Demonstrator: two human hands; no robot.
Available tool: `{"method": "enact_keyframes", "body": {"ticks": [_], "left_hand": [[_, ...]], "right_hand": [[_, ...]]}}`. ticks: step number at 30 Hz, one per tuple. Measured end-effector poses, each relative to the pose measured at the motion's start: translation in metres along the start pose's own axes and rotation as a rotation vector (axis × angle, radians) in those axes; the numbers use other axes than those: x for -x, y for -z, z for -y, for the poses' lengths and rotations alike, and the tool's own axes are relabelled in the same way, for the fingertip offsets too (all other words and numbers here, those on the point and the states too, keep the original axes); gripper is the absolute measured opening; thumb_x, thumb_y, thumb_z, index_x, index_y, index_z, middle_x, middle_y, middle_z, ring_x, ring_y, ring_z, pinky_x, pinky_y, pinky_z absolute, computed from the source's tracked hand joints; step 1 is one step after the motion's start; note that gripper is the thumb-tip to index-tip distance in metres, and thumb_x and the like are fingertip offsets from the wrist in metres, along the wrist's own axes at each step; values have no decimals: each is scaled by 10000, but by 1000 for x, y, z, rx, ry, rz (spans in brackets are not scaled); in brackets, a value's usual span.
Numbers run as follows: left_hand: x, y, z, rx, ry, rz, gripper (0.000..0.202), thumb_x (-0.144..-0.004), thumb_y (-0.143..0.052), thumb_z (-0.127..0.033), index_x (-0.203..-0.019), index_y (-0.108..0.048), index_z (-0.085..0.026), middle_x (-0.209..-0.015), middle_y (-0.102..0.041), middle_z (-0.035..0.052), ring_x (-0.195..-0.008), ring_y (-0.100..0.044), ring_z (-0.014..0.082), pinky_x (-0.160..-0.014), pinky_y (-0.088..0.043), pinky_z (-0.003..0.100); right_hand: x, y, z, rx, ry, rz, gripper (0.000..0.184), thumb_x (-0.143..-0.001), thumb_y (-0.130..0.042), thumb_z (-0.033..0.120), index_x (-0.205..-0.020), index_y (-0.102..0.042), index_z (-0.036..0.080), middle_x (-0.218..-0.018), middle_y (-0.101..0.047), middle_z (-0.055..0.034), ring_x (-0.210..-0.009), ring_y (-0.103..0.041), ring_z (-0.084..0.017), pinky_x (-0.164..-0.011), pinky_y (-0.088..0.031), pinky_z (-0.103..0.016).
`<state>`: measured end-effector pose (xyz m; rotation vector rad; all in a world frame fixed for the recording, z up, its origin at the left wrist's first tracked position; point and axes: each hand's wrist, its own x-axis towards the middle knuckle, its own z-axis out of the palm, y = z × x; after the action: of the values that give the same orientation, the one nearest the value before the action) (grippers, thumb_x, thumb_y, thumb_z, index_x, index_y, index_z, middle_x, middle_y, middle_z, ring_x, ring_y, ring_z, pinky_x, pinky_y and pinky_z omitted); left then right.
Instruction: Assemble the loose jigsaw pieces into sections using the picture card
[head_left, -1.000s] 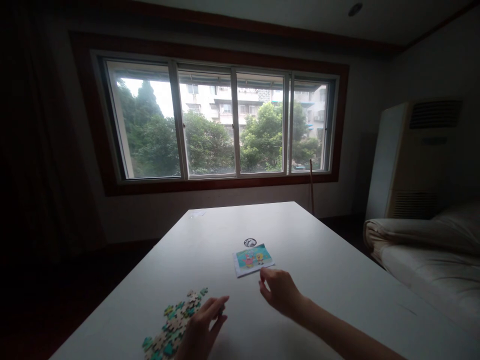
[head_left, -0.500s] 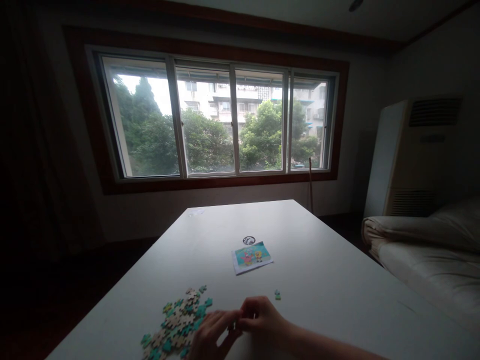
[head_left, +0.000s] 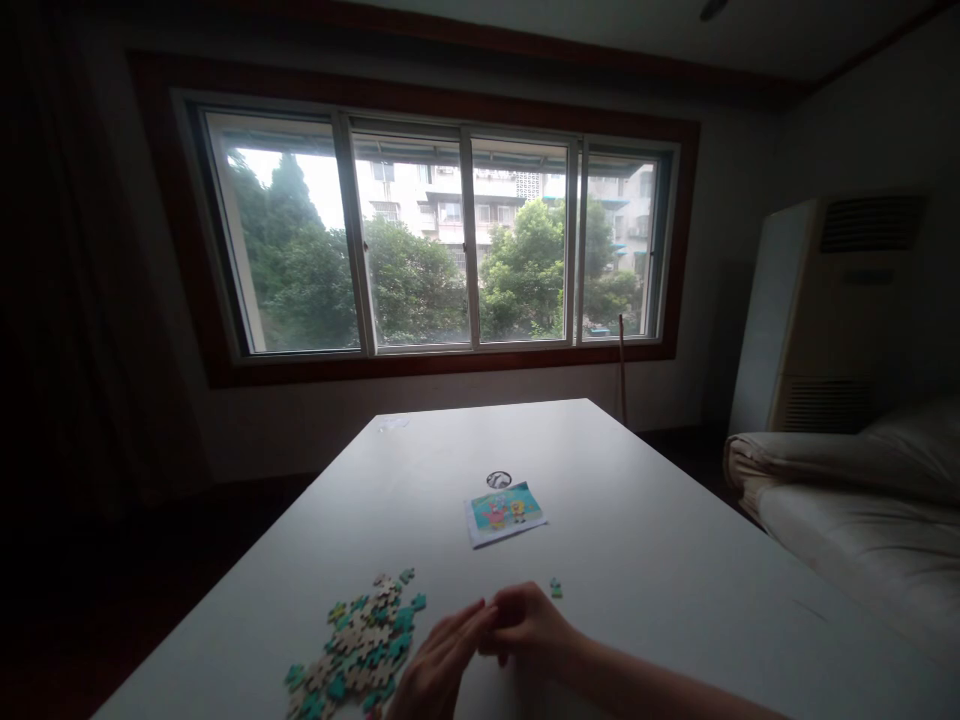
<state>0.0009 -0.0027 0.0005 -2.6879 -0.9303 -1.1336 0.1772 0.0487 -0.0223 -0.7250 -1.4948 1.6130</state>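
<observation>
On the white table (head_left: 660, 600), my left hand (head_left: 442, 665) and my right hand (head_left: 529, 625) meet at their fingertips. The right fingers are curled into a pinch. My left fingers lie pressed together and reach to the right fingertips. Whatever is between them is hidden by the fingers. Just left of the left hand lies a loose heap of jigsaw puzzle pieces (head_left: 360, 640), some teal or green side up, others bare beige side up. Beyond the right hand sits a small green-and-teal puzzle piece or joined pair (head_left: 556, 588), apart from the heap.
A picture card (head_left: 506, 513) with cartoon figures on teal lies past my hands, a round black-and-white mark (head_left: 498, 480) behind it. A clear scrap (head_left: 391, 425) is at the far left corner. A pale sofa (head_left: 847, 510) stands to the right; a window (head_left: 465, 240) is ahead.
Both hands have shifted slightly. The left fingers have straightened and closed up against the right fingertips, and the gap by the left thumb no longer shows. The heap and card stay put.
</observation>
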Motion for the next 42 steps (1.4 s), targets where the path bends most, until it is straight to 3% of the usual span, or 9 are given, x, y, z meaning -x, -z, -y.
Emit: {"method": "enact_keyframes", "body": {"ticks": [5,10,14,20,27,34,42], "left_hand": [[4,-6,4,3,10,-100,454,-888,-450,-138,-1316,-452,-290,-1130,-674,28,-1011,-643,153,-884,-504,234],[5,-9,4,112,182,-196,205,-892,-507,-249,-1016,-670,-254,-824,-711,34,-799,-678,145,-683,-561,195],[1,-7,1,141,216,-186,183,-881,-527,-292,-809,-679,-220,-688,-662,16,-662,-645,129,-585,-543,184],[1,-8,-2,129,183,-199,74,-864,-549,-212,-841,-619,-206,-721,-642,-4,-627,-630,106,-576,-516,166],[1,-13,4,107,200,-187,158,-855,-562,-229,-1012,-575,-236,-796,-654,-1,-654,-635,111,-556,-520,171],[6,-17,10,32,247,-154,129,-850,-564,-344,-821,-573,-219,-727,-632,-2,-617,-616,123,-507,-509,188],[8,-18,10,-75,264,-91,163,-847,-556,-390,-832,-577,-229,-736,-638,-3,-650,-642,130,-558,-528,195]], "right_hand": [[2,-2,4,81,18,-46,343,-499,-813,390,-659,-698,110,-545,-597,2,-447,-497,-80,-453,-378,-201],[5,-2,9,123,19,-44,348,-533,-806,364,-768,-726,120,-576,-626,-8,-463,-524,-87,-467,-387,-197],[4,-1,8,195,5,-33,319,-546,-802,357,-733,-719,113,-549,-616,-3,-473,-540,-93,-463,-376,-185],[4,-1,5,206,3,-42,365,-540,-801,427,-671,-679,109,-495,-563,23,-445,-512,-82,-441,-346,-179],[-3,1,-7,-29,13,-26,457,-503,-789,515,-633,-572,134,-581,-595,13,-448,-518,-87,-454,-405,-210],[-3,3,-11,-34,30,-1,464,-557,-745,551,-653,-550,141,-562,-584,18,-441,-509,-94,-440,-368,-206],[-1,1,-8,54,23,-50,444,-580,-742,528,-627,-531,140,-545,-571,21,-441,-507,-93,-438,-379,-209]]}}
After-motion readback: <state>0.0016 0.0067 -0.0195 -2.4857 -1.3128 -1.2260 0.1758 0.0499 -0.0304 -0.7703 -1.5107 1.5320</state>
